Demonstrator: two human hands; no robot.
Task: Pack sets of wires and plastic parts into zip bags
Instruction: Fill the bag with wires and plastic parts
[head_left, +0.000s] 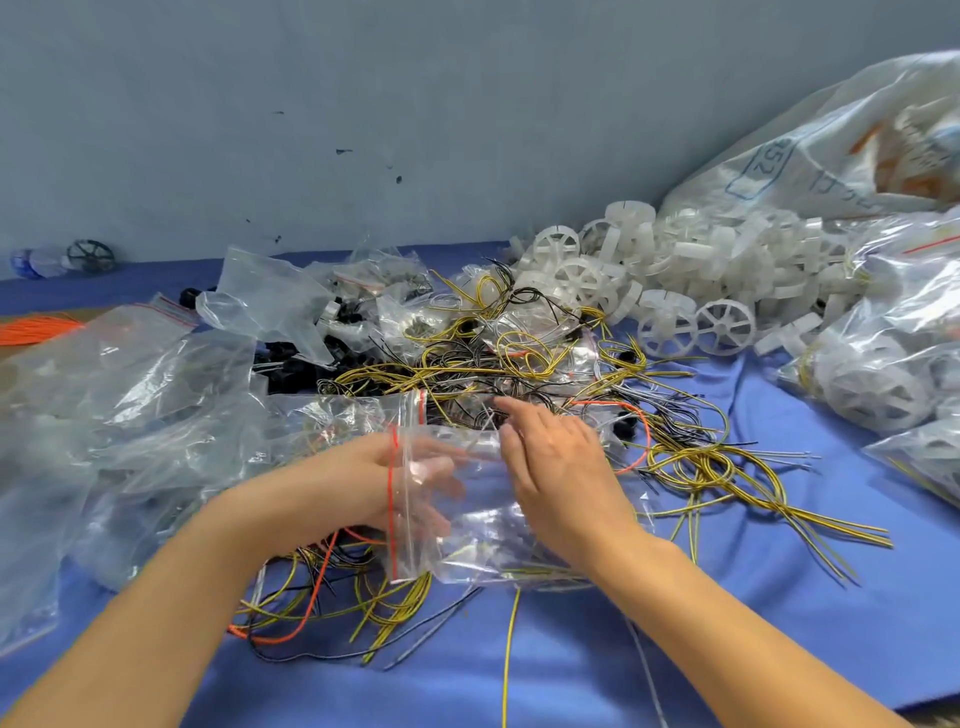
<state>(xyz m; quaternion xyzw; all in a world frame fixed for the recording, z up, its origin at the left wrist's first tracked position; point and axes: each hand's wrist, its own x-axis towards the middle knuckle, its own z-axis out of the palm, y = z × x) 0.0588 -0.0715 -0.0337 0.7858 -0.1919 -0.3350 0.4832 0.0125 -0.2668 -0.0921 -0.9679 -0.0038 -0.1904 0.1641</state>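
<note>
- Step in hand, as I read it: getting a zip bag open and ready to load.
- The zip bag (467, 519) lies between the two grips on the blue-covered desk (779, 623), with its red zip strip at the left grip's side.
- Left grip (363, 478): the fingers pass the red strip and show through the clear film, so they are inside the mouth or just behind it. They are blurred, so I cannot tell whether they pinch the film.
- Right grip (556, 467): back of the hand up, resting on top of the bag. Fingers are loosely bent and apart, with nothing seen held. The forefinger points at the tangle just beyond.
- Wires (519, 358): yellow-striped, black, grey and a few orange. The pile starts just beyond both grips, trails off to the right of the right grip, and runs under the bag towards the person.
- White plastic wheels (675, 270): a heap well beyond the right grip and to its right.
- Black plastic parts (291, 364): beyond the left grip.
- Empty bags (130, 405): heaped to the left of the left grip.
- Filled bags (893, 374): well to the right of the right grip.
- Bag contents: wire shows through the lower part, but I cannot tell whether it is inside or underneath.
- The next move calls for the left grip to keep the mouth wide while the right lifts one set of wires free.
- The loops look likely to snag on their neighbours, so a slow pull suits.
- A plastic part then goes in past the strip, and the zip is pressed closed.
</note>
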